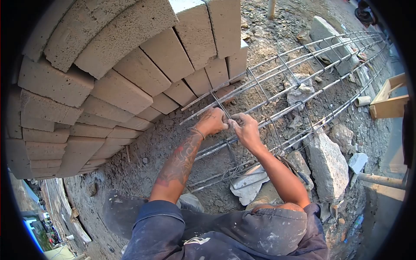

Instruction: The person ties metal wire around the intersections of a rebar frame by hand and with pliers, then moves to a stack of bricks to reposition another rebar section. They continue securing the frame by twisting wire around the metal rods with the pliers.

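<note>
A long rebar cage (pixel 323 90) of parallel steel bars and square stirrups stretches from in front of me to the far right. My left hand (pixel 211 122) is closed at a stirrup (pixel 220 103) near the cage's close end, fingers pinched around it. Right beside it my right hand (pixel 246 129) is closed too, thumb and fingers pinched at the same stirrup. Whatever small piece lies between the right fingertips is hidden. Below the hands, thin loops of wire (pixel 234 172) lie about the cage's lower bars.
Stacked grey blocks (pixel 143 71) rise at the left, close to the cage's end. Broken concrete chunks (pixel 327 167) lie under and beside the cage at right. A wooden box frame (pixel 388 97) and a pole (pixel 381 180) are at the right edge. The ground is rough soil.
</note>
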Available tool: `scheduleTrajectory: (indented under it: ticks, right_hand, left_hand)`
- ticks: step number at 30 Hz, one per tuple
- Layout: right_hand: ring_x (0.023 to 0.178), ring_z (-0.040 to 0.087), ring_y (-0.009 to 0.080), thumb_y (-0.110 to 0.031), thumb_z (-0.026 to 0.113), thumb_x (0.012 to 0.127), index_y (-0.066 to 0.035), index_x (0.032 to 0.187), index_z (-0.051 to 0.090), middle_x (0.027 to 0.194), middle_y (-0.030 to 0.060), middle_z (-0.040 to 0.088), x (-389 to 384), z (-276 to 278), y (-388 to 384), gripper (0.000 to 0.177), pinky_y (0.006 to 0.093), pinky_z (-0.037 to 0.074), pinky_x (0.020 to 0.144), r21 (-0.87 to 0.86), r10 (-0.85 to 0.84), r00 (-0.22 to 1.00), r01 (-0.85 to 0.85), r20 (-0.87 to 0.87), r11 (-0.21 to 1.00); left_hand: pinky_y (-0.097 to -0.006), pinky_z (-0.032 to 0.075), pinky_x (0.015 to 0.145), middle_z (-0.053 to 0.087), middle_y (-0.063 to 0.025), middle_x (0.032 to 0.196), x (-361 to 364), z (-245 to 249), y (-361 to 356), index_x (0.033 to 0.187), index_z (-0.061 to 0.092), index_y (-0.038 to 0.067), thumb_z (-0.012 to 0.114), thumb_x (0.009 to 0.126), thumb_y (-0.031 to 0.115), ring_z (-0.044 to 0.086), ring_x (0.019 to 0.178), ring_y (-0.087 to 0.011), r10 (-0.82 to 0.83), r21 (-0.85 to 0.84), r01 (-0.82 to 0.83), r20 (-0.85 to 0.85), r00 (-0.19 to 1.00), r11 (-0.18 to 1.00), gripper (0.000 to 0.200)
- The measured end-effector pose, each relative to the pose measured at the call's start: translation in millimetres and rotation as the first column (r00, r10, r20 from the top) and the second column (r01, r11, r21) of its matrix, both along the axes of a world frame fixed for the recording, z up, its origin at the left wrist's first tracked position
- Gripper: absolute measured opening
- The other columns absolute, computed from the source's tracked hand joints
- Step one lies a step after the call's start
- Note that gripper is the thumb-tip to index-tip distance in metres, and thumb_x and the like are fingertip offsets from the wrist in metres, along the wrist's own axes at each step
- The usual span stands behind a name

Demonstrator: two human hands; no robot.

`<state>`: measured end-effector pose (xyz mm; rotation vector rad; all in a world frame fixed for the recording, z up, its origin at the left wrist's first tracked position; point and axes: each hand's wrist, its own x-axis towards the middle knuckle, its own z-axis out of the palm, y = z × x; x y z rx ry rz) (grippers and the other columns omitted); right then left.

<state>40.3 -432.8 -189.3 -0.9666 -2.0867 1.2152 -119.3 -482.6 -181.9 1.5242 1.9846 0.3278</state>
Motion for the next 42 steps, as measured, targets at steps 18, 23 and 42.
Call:
scheduleTrajectory:
  ticks: [18,23,42]
  right_hand:
    - [0.077,0.057,0.0337,-0.009,0.063,0.078,-0.003,0.093,0.06,0.083,0.018,0.057,-5,-5,-10,0.016,0.0399,0.045,0.068,0.061,-0.083,0.995,0.087,-0.062,0.994]
    - [0.076,0.058,0.0336,-0.007,0.064,0.077,-0.002,0.093,0.061,0.083,0.0183,0.059,-3,-16,-11,0.018,0.0392,0.047,0.068,0.046,-0.09,0.993,0.094,-0.083,0.995]
    - [0.068,0.062,0.0173,-0.008,0.067,0.077,0.002,0.089,0.065,0.078,0.0151,0.065,-5,-4,-11,0.016,0.0289,0.048,0.062,0.006,-0.135,0.981,0.138,-0.136,0.99]
  left_hand:
    - [-0.0292,0.047,0.057,0.055,-0.0067,0.063,27,37,2,0.063,0.054,0.002,0.043,0.077,0.006,0.049,0.051,-0.0139,0.672,-0.471,-0.516,0.667,0.324,0.716,0.018]
    - [-0.028,0.043,0.059,0.06,-0.0084,0.068,34,7,-4,0.064,0.059,0.0,0.047,0.071,0.002,0.05,0.057,-0.0137,0.691,-0.417,-0.628,0.665,0.281,0.657,0.014]
    - [-0.0387,0.032,0.089,0.065,-0.0093,0.087,89,-13,-31,0.088,0.064,0.006,0.055,0.078,0.013,0.057,0.088,-0.0262,0.662,0.538,-0.635,0.177,0.729,0.555,0.015]
